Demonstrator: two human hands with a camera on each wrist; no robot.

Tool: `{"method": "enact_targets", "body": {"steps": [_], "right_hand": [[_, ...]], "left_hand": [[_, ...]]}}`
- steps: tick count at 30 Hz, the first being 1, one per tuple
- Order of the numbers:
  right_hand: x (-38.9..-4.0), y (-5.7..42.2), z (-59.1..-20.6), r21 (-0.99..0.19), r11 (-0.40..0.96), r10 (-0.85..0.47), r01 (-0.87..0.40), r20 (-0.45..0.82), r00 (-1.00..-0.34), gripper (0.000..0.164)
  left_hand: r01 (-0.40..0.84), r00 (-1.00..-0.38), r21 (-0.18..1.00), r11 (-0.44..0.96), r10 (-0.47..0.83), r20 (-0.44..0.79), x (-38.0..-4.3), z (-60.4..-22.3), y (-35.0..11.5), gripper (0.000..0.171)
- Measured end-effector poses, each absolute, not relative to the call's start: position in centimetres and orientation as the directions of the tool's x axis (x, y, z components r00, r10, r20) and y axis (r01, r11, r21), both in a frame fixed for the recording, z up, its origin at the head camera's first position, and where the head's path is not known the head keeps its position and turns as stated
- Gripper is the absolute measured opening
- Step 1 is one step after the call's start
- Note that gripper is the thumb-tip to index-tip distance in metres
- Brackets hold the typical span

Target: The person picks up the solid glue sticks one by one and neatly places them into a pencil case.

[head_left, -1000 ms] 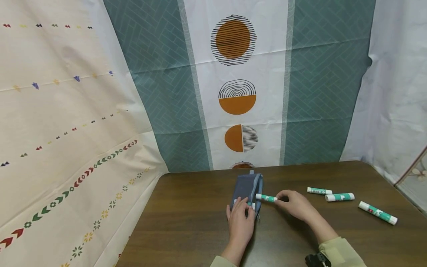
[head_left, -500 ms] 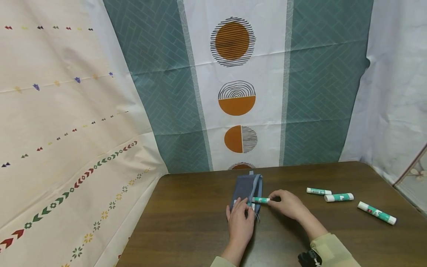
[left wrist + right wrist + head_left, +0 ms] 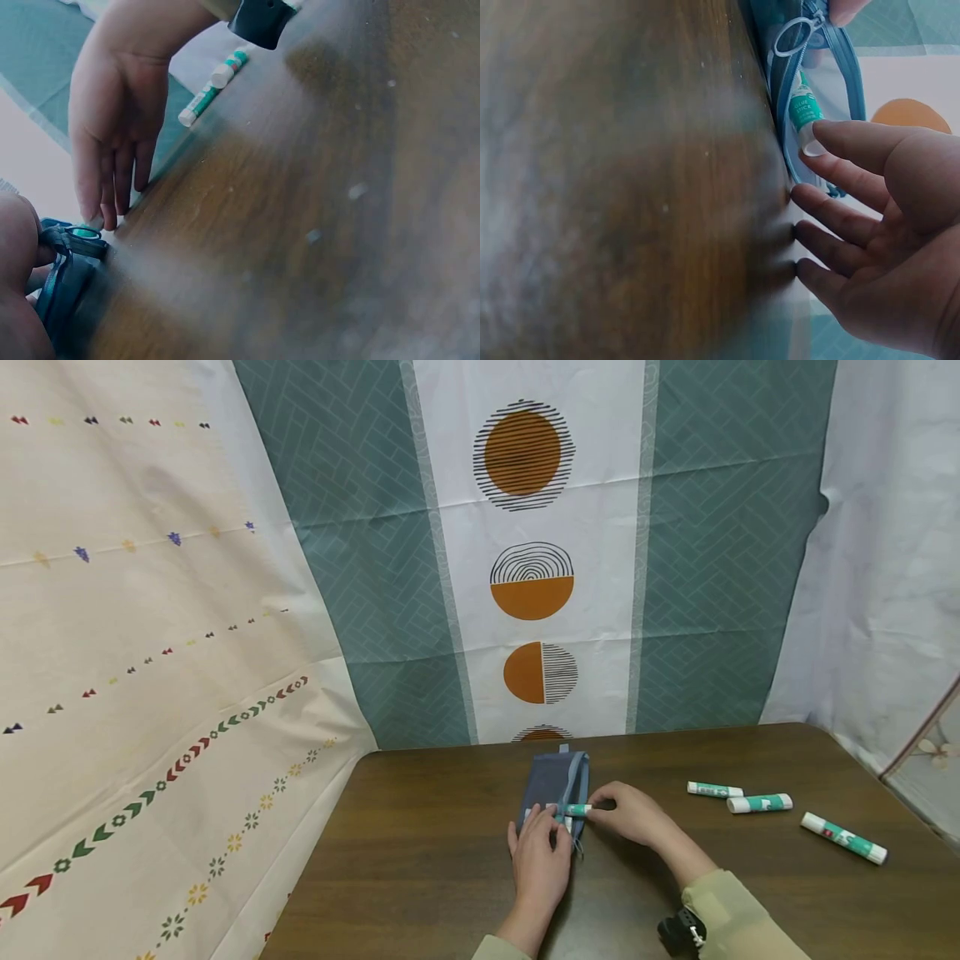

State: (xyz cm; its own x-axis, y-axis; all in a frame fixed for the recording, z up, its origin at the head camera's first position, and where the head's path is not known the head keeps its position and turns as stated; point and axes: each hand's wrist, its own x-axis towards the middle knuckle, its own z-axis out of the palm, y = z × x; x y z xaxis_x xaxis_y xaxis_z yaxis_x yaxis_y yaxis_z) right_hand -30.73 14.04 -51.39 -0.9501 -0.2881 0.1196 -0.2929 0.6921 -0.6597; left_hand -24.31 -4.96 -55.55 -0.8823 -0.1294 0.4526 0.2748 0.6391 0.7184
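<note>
Your right hand has slid leftward over the last second, taking the slim green-and-white cylindrical glue stick deeper into the gaping mouth of the flat blue-grey fabric pouch. Its grip pinches the stick's outer end between thumb and forefinger, other fingers extended, which likely leaves the leading end free to enter. Your left hand grasps the pouch beside its mouth, apparently to steady it and keep the gap wide. The pouch lies near the far edge of the dark brown wooden bench; three more glue sticks rest toward the right edge, well apart from your hands.
</note>
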Motion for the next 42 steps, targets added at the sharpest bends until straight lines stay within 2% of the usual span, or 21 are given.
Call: {"method": "enact_targets", "body": {"steps": [42], "right_hand": [[-30.6, 11.4, -51.8, -0.635, 0.729, -0.246, -0.256, 0.105, -0.963, 0.017]], "left_hand": [[0.281, -0.888, 0.717, 0.638, -0.111, 0.446, -24.4, -55.6, -5.0, 0.022]]}}
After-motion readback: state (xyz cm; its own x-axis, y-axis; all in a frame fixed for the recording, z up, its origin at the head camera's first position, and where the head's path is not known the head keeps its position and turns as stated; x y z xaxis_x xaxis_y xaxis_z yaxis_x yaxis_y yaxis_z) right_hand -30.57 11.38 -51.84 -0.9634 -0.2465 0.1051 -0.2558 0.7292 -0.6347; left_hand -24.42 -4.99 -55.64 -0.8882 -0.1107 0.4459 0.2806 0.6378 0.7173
